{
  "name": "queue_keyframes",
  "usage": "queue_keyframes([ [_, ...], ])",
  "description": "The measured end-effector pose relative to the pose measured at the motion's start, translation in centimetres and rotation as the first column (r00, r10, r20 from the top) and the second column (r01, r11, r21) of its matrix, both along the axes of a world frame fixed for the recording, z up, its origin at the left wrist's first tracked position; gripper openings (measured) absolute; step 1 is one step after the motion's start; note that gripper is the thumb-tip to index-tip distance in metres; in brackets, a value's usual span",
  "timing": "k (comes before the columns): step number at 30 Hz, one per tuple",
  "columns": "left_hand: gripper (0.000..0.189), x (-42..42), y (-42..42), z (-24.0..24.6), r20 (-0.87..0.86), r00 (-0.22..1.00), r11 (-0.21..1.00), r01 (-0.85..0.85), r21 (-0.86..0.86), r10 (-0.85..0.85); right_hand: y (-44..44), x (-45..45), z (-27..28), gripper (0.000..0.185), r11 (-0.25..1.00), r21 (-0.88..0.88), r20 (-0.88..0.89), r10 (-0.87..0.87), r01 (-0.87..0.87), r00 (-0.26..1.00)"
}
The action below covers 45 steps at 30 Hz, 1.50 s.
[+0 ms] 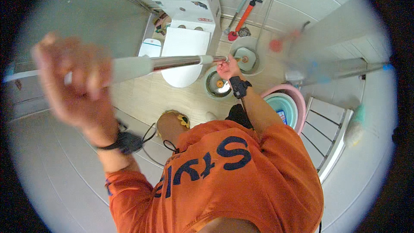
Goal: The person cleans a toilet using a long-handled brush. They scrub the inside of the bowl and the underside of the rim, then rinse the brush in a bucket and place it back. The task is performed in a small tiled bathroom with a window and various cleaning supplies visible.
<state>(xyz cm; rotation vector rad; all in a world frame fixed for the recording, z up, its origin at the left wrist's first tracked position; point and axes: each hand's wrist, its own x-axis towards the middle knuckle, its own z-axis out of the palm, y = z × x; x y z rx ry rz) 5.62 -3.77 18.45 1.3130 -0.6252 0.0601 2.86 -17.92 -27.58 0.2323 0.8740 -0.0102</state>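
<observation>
My left hand (76,71), blurred and raised close to the camera, is closed around the white grip of a telescopic metal pole (176,62). My right hand (228,68), palm up, has its fingers curled around the pole's lower part. Below the pole stands a two-part mop bucket. A pale basket (249,64) with an orange-brown hub lies just beyond my right hand. The other part (212,87) is round and looks dark inside, with its own hub and a bright reflection. The pole's far end is partly hidden by my right hand. Both wrists wear black bands.
A white toilet (186,42) stands ahead, with a small white bin (150,48) at its left. Behind the bucket, an orange hand pump (245,16) leans on the wall. Pink (301,103) and turquoise basins and a folded white rack (326,113) are at the right.
</observation>
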Motion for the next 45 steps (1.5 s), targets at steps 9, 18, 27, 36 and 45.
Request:
queue_keyframes([
  [9,0.031,0.9,-7.0,-5.3,0.0,0.979,0.979,0.205,0.006,-0.205,-3.9,1.2,1.2,0.023,0.997,-0.054,-0.131,0.043,-0.05,0.99],
  [18,0.03,-1.2,-7.0,-6.2,-0.04,0.997,0.997,0.068,-0.04,-0.07,-6.0,0.7,-5.8,0.015,0.987,0.159,-0.269,0.081,-0.039,0.96],
  [27,0.026,-5.7,-0.2,-6.3,0.111,0.946,0.952,0.303,0.034,-0.305,-2.5,-1.9,-8.9,0.026,0.975,-0.075,-0.214,0.188,-0.208,0.959],
  [36,0.02,-5.3,4.0,-0.3,0.103,0.994,0.982,-0.027,-0.186,0.047,3.5,0.4,-4.1,0.016,0.726,-0.686,0.192,0.139,0.032,0.972],
  [45,0.016,2.6,-1.8,1.1,0.117,0.928,0.922,0.366,-0.129,-0.353,0.7,-0.9,8.5,0.01,0.942,0.259,0.113,-0.248,0.212,0.962],
])
